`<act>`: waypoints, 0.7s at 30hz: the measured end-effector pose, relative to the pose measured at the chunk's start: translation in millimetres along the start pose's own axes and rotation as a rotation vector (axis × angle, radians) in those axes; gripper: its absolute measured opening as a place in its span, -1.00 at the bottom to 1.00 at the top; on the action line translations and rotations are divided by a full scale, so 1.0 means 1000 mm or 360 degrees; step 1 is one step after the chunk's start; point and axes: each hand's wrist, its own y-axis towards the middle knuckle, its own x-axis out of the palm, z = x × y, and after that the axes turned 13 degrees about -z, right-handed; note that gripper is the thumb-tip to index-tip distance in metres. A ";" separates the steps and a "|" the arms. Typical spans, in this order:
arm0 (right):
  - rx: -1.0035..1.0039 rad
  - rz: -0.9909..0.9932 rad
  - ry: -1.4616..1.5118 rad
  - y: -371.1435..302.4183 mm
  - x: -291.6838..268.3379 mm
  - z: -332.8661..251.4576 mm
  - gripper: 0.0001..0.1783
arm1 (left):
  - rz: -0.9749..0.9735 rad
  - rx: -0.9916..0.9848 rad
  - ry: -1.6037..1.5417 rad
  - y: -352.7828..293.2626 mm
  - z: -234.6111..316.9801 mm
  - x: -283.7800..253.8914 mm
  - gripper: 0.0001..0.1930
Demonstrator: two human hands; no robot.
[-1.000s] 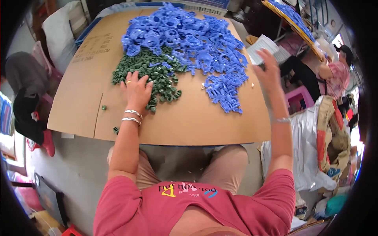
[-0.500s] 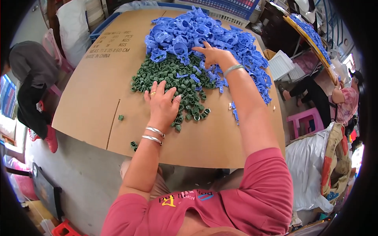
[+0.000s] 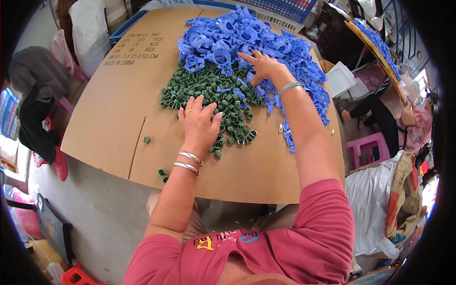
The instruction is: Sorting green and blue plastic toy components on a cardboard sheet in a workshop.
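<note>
My left hand (image 3: 202,124) rests with its fingers spread on the near edge of a pile of small dark green plastic pieces (image 3: 192,90). I see nothing held in it. Reaching farther out, my right hand (image 3: 267,67) lies over the heap of blue plastic parts (image 3: 256,35), thumb and fingers apart, with blue parts under and around it. What its fingertips touch is partly hidden. A few small blue pieces (image 3: 237,92) lie among the green ones, between my two hands.
Both piles lie on a cardboard sheet (image 3: 109,109). Stray green pieces (image 3: 147,139) and small blue parts (image 3: 289,140) sit nearer me. A blue crate (image 3: 285,8) stands behind. One person (image 3: 38,95) sits at the left, another (image 3: 408,118) at the right beside a pink stool (image 3: 368,148).
My right hand has shifted slightly right and its fingers have spread wider. My left hand stays on the green pieces, almost unmoved.
</note>
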 end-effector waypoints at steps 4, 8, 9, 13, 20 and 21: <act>0.0057 -0.0180 0.0004 0.004 -0.009 -0.001 0.15 | -0.0021 0.0006 -0.0040 0.000 -0.001 0.001 -0.73; 0.0039 -0.0198 0.0050 0.004 -0.014 -0.002 0.16 | -0.0020 0.0021 -0.0059 0.001 0.000 0.002 -0.73; 0.0080 -0.0191 0.0067 0.002 -0.014 -0.010 0.15 | -0.0020 0.0019 -0.0057 0.001 0.001 0.002 -0.73; 0.0121 -0.0245 0.0056 0.013 -0.010 -0.016 0.14 | -0.0011 0.0029 -0.0048 0.001 0.001 0.001 -0.73; -0.0161 0.0070 0.0348 -0.004 -0.017 0.016 -0.09 | 0.0036 0.0015 -0.0070 0.003 -0.001 0.004 -0.74; -0.0229 0.0168 0.0467 -0.006 -0.019 0.019 -0.12 | 0.0034 0.0013 -0.0067 0.003 -0.002 0.003 -0.74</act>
